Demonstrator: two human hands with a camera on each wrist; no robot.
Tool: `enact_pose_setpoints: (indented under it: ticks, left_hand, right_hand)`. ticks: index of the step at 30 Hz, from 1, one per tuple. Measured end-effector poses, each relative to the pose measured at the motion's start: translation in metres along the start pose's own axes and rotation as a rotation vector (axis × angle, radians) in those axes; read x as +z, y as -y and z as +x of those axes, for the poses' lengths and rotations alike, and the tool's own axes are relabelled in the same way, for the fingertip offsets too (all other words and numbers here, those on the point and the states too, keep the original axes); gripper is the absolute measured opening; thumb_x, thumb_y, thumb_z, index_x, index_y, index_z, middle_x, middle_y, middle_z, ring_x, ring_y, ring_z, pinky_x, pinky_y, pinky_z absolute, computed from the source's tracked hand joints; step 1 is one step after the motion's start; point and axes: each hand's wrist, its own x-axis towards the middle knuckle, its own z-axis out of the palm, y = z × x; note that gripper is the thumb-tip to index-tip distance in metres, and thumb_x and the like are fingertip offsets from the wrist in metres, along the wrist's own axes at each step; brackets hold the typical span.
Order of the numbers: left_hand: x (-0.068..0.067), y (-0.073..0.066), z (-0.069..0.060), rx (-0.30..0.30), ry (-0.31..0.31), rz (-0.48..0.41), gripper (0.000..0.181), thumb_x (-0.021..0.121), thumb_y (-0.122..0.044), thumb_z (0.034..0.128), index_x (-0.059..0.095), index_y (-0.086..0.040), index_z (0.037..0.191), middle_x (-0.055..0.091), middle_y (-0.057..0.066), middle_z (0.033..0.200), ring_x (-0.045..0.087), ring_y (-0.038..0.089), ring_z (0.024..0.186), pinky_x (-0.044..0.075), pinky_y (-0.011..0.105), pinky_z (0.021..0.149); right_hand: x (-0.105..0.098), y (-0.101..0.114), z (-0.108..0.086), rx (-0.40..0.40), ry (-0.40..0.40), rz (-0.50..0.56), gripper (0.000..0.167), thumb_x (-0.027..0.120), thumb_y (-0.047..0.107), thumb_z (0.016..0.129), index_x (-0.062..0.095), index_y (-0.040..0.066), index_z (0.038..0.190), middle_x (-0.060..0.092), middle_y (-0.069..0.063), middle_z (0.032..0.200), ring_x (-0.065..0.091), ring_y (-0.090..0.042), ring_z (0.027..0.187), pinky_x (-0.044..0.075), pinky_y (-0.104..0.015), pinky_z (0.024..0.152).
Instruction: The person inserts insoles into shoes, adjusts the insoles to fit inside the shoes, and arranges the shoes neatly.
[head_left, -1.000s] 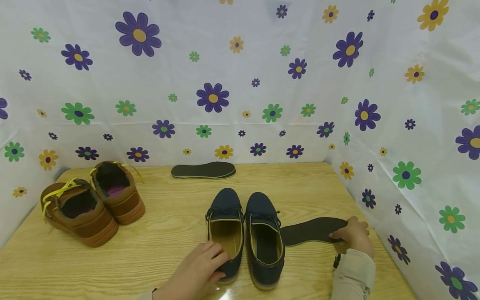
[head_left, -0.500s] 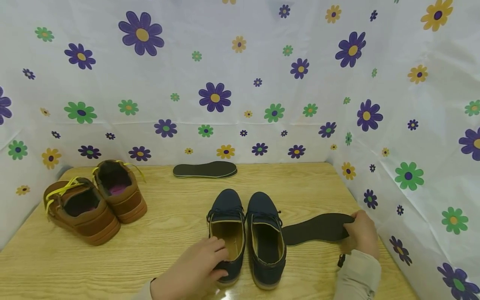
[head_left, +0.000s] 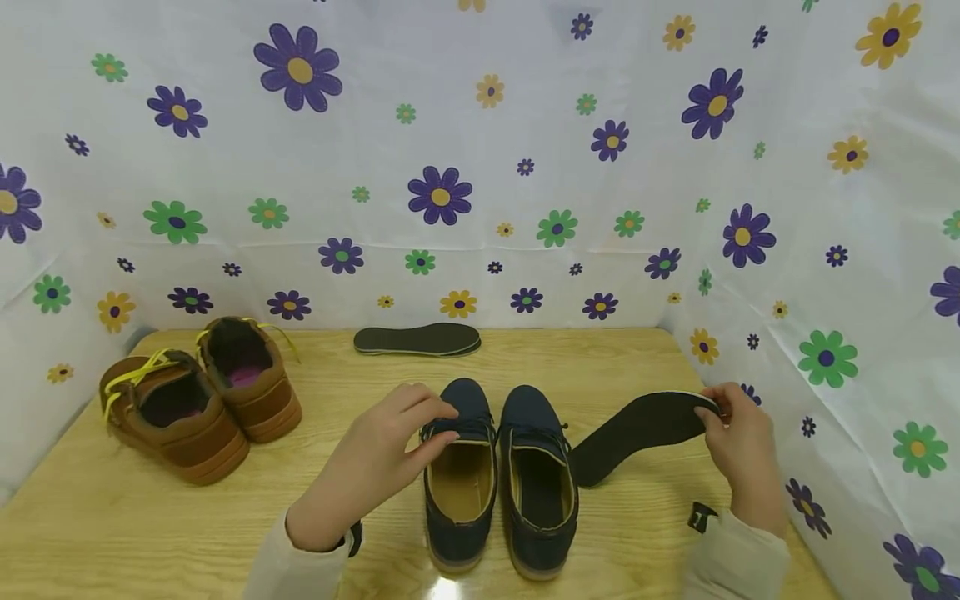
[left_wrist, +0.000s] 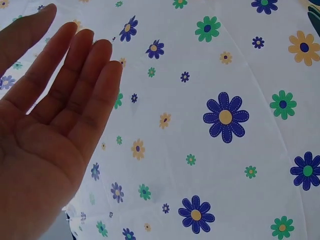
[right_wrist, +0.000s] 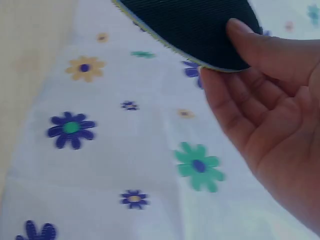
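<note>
My right hand (head_left: 742, 437) pinches one end of a black insole (head_left: 637, 429) between thumb and fingers. That end is raised, while the other end reaches down beside the right navy shoe (head_left: 542, 475). In the right wrist view the thumb lies on the insole's (right_wrist: 195, 30) dark ribbed face. My left hand (head_left: 386, 450) hovers over the left navy shoe (head_left: 457, 542), fingers loosely bent around nothing; the left wrist view shows the palm (left_wrist: 45, 140) bare. Inside the left navy shoe a tan lining shows, and the right one has a dark interior.
Two brown shoes with yellow laces, one in front (head_left: 172, 417) and one behind (head_left: 251, 375), stand at the left of the wooden table (head_left: 360, 550). Two stacked dark insoles (head_left: 416, 338) lie at the back. Flower-printed cloth (head_left: 525, 100) walls in the back and sides.
My right hand has taken hold of the insole's end and lifted it off the table. My left hand has risen from the left navy shoe's heel toward its front.
</note>
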Motion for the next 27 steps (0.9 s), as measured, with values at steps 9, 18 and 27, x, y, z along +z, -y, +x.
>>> enact_pose_setpoints:
  ticks: [9,18,27]
  left_hand:
    - [-0.002,0.001,0.001,0.006,-0.018,-0.019,0.022,0.079,-0.002,0.0755,0.069,-0.008,0.094,0.061,-0.001,0.089,0.053,0.01,0.076,0.047,0.023,0.063]
    - [0.001,-0.001,0.003,0.0,-0.102,-0.015,0.031,0.077,0.001,0.077,0.067,-0.006,0.106,0.063,0.004,0.097,0.059,0.015,0.088,0.052,0.027,0.069]
    - [0.009,-0.015,0.007,0.037,-0.283,-0.055,0.033,0.064,-0.016,0.093,0.06,-0.002,0.123,0.061,0.012,0.113,0.06,0.025,0.102,0.051,0.032,0.083]
  right_hand:
    - [-0.012,0.032,-0.006,-0.265,-0.355,0.06,0.018,0.068,-0.017,0.078,0.064,-0.005,0.091,0.065,-0.017,0.085,0.055,-0.015,0.075,0.037,-0.012,0.072]
    - [-0.013,0.072,-0.012,-0.504,-0.553,0.258,0.021,0.068,-0.024,0.072,0.068,-0.008,0.085,0.067,-0.02,0.083,0.061,-0.006,0.085,0.043,-0.012,0.084]
    - [0.01,0.146,-0.027,-0.847,-0.735,0.388,0.024,0.062,0.01,0.094,0.065,-0.006,0.076,0.067,-0.019,0.08,0.065,-0.032,0.073,0.051,-0.02,0.083]
